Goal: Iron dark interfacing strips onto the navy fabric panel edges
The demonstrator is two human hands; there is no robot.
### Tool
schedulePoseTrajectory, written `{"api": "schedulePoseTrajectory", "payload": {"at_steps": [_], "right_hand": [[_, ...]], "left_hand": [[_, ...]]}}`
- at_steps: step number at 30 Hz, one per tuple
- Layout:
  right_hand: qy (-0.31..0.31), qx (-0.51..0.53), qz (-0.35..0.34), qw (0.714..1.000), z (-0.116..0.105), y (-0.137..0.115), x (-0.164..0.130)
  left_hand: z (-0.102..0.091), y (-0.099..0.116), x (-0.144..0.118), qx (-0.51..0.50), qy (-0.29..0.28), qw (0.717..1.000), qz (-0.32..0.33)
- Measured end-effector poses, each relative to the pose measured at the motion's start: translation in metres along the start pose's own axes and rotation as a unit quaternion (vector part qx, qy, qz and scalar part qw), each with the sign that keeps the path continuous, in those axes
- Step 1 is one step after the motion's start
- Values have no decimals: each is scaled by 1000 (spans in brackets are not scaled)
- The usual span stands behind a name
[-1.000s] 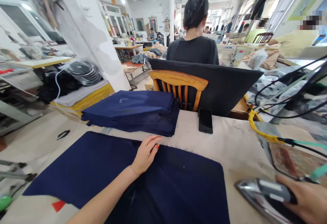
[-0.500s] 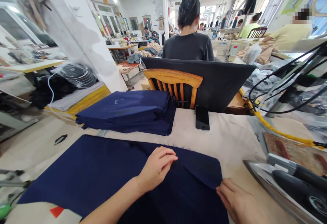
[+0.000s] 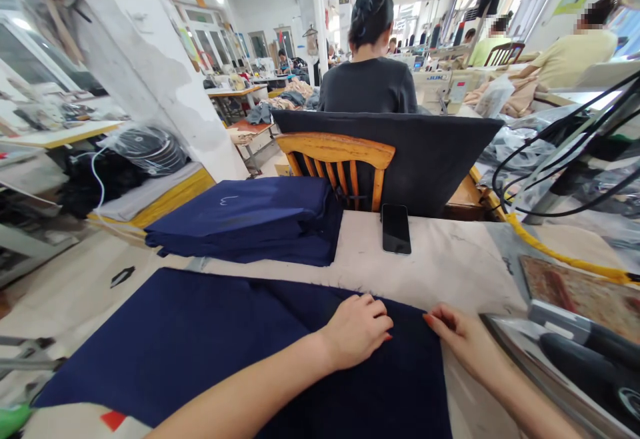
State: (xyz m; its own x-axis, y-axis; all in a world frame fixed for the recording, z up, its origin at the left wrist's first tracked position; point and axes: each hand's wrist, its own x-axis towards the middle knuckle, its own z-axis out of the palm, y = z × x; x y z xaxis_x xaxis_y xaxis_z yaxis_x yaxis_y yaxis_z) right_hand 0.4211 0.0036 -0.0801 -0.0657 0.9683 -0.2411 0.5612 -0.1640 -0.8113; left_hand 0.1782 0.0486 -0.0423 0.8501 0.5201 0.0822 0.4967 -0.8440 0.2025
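Observation:
A piece of navy fabric (image 3: 210, 339) lies spread over the near part of the padded table. My left hand (image 3: 357, 332) rests on it close to the far edge, fingers curled down against the cloth and their tips partly hidden. At the fabric's far right corner, my right hand (image 3: 460, 335) pinches the edge between thumb and fingers. Just right of that hand sits a steam iron (image 3: 575, 365), partly cut off by the frame.
Behind the fabric stands a folded navy stack (image 3: 240, 215) with a chalk mark. A phone (image 3: 396, 229) lies near the far table edge. A wooden chair (image 3: 340, 149) and a seated person (image 3: 370, 82) are beyond. A rusty plate (image 3: 575, 289) and yellow-wrapped hose (image 3: 560, 259) are at right.
The turned-up right corner of the fabric now lies flat. My right hand moved away from me with the corner, and my left hand moved right and down onto the cloth.

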Motion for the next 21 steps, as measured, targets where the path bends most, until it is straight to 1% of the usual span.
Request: {"api": "schedulePoseTrajectory", "payload": {"at_steps": [2, 3, 5, 8, 10, 11, 13, 15, 18, 20, 21], "right_hand": [[-23, 14, -3, 1000, 1, -6, 0], [-36, 18, -5, 999, 2, -9, -1], [-61, 18, -11, 998, 2, -16, -5], [-77, 6, -19, 997, 0, -24, -15], [-90, -40, -46, 994, -1, -28, -24], [-95, -81, -66, 990, -2, -28, -30], [-95, -180, -110, 973, -2, -27, -40], [-76, -252, -142, 954, -2, -23, -50], [-49, -311, -183, 932, -5, -14, -63], [-36, -337, -192, 921, -17, -8, -69], [-17, -345, -198, 917, -27, -6, -71]], "left_hand": [[2, 1, 7, 3, -14, 1000, -8], [1, 1, 8, 1, -18, 1000, -2], [-4, 3, 6, -6, -16, 999, 34], [-20, 8, -8, -25, 7, 994, 106], [-33, 11, -17, -45, 24, 990, 132], [-39, 12, -21, -55, 30, 988, 138], [-46, 12, -22, -69, 39, 986, 144], [-45, 9, -17, -77, 42, 985, 147], [-32, 2, -1, -78, 32, 986, 145], [-21, -1, 10, -71, 4, 990, 125], [-15, -2, 16, -67, -14, 992, 107]]}}
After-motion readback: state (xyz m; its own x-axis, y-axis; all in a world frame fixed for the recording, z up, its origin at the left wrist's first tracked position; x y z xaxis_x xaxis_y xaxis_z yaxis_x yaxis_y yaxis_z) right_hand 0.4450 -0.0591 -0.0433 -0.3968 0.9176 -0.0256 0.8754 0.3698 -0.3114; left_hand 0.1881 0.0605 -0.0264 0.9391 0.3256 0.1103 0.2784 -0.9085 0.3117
